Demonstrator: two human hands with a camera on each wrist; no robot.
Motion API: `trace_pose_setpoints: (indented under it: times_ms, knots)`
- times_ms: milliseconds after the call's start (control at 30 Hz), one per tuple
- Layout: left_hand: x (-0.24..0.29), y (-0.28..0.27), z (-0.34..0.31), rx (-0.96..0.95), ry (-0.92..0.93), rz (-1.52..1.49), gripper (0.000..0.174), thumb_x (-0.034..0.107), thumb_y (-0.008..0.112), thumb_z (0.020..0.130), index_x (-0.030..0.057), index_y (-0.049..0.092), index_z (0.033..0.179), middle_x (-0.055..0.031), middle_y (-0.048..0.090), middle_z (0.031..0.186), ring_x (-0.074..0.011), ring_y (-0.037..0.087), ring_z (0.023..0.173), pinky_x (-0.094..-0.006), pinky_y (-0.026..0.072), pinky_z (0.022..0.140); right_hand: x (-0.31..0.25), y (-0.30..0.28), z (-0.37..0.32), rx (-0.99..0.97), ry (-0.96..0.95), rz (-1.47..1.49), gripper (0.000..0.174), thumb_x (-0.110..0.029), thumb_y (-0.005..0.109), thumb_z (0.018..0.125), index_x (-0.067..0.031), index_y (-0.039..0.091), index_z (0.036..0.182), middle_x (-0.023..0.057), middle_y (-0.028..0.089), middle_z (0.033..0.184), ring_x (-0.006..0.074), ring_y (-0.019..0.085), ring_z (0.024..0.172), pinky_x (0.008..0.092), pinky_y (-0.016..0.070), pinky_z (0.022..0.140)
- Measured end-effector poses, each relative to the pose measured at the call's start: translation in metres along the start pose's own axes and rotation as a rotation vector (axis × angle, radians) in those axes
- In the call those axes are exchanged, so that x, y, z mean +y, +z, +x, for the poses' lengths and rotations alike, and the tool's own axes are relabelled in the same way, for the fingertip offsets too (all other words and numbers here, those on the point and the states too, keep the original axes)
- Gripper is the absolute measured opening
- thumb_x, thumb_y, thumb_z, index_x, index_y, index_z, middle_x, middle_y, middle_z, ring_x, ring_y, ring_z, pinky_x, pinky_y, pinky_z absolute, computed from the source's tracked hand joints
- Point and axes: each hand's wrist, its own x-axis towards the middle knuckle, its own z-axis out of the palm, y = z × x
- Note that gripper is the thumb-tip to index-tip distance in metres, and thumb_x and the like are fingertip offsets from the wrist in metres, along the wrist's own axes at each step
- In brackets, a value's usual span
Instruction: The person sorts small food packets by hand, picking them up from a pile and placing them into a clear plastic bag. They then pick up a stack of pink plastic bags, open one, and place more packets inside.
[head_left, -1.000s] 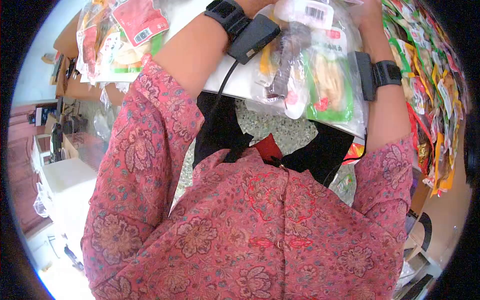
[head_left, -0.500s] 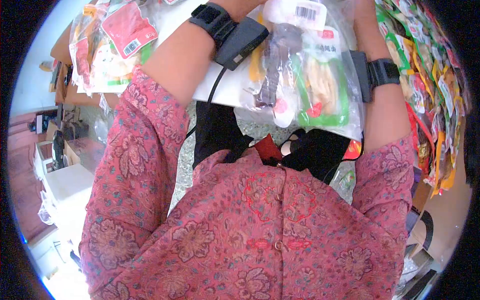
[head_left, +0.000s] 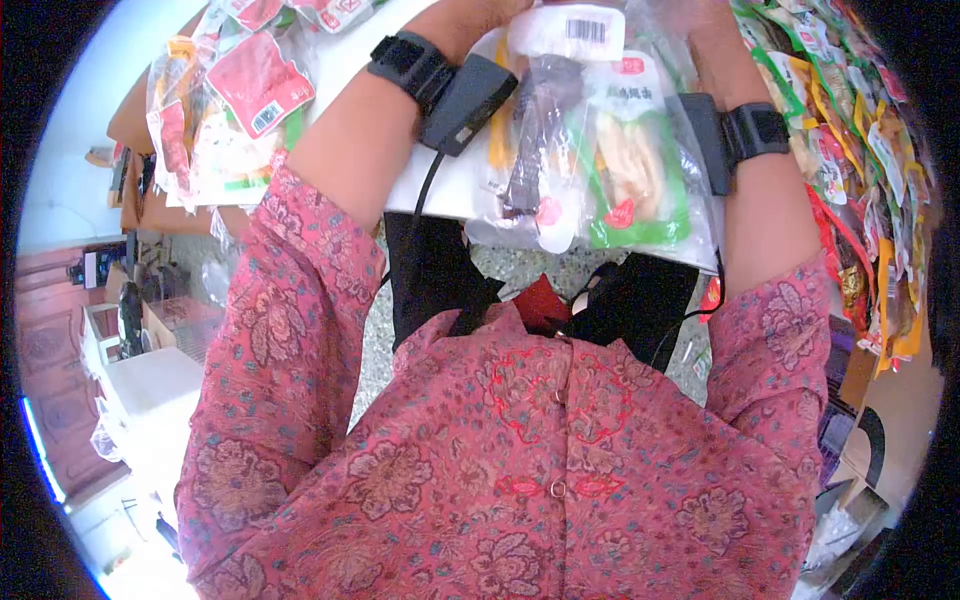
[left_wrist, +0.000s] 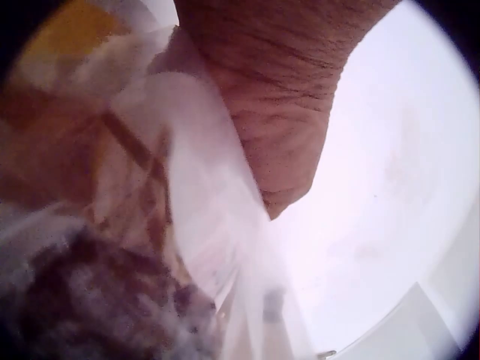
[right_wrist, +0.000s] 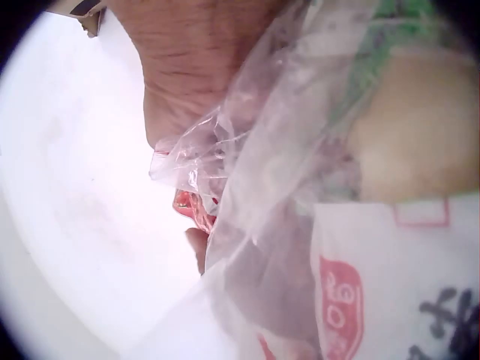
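In the head view, both forearms reach out over the white tabletop [head_left: 350,70], one to each side of a clear plastic bag [head_left: 487,212]; the bag sits at the near edge, its lower end showing just past that edge; inside it I can see a dark packet [head_left: 545,130], a green-bordered packet [head_left: 640,190] to its right, and a white label with a barcode [head_left: 562,36] above them. The left hand [left_wrist: 277,112] stands against the bag's left side, dark and yellow contents close by; its fingers are out of sight, so I can't tell how they lie. The right hand [right_wrist: 199,82] touches the bag's right side, where the plastic bunches against the palm; one fingertip shows below, yet I can't tell whether the fingers clamp it. Red-labelled packets [head_left: 260,85] lie towards the tabletop's left edge; a colourful heap of packets [head_left: 880,190] spreads out beyond the right forearm.
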Motion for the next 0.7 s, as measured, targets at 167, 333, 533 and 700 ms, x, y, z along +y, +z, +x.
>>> trace_pose_setpoints:
  times_ms: [167, 333, 533, 700]
  knots:
    - [-0.008, 0.004, 0.001, -0.177, -0.125, -0.309, 0.041, 0.040, 0.048, 0.087, 0.0028, 0.059, 0.102, 0.0013, 0.058, 0.074, -0.0069, 0.048, 0.058, -0.0212, 0.0371, 0.048, 0.026, -0.021, 0.022, 0.102, 0.008, 0.419, 0.018, -0.023, 0.052, 0.085, -0.0061, 0.057, 0.081, 0.0041, 0.059, 0.074, 0.0134, 0.057, 0.066, 0.0259, 0.0462, 0.060]
    - [-0.020, -0.007, 0.009, 0.010, 0.207, 0.205, 0.020, 0.019, 0.048, 0.086, 0.0057, 0.054, 0.099, -0.0024, 0.054, 0.075, -0.0048, 0.040, 0.051, -0.0188, 0.0299, 0.042, 0.010, -0.023, 0.015, 0.487, 0.026, 0.307, 0.012, -0.017, 0.058, 0.080, -0.0063, 0.057, 0.084, -0.0013, 0.054, 0.072, 0.0103, 0.051, 0.064, 0.0264, 0.0416, 0.054]
    - [-0.009, -0.012, 0.007, -0.035, -0.014, -0.291, 0.011, 0.017, 0.050, 0.082, 0.0074, 0.053, 0.078, 0.0037, 0.045, 0.062, -0.0039, 0.035, 0.048, -0.0193, 0.0239, 0.041, 0.004, -0.009, 0.006, 0.150, -0.096, -0.322, 0.016, -0.017, 0.061, 0.079, -0.0020, 0.061, 0.085, -0.0032, 0.054, 0.070, 0.0043, 0.047, 0.062, 0.0217, 0.0383, 0.052]
    - [-0.009, -0.006, 0.009, 0.292, -0.157, -0.380, 0.024, 0.033, 0.051, 0.087, 0.0105, 0.057, 0.081, 0.0047, 0.046, 0.061, -0.0029, 0.031, 0.044, -0.0199, 0.0202, 0.039, 0.003, -0.005, 0.006, -0.023, 0.005, -0.406, 0.019, -0.018, 0.056, 0.086, -0.0017, 0.059, 0.096, -0.0024, 0.056, 0.080, 0.0034, 0.049, 0.068, 0.0174, 0.0405, 0.060]
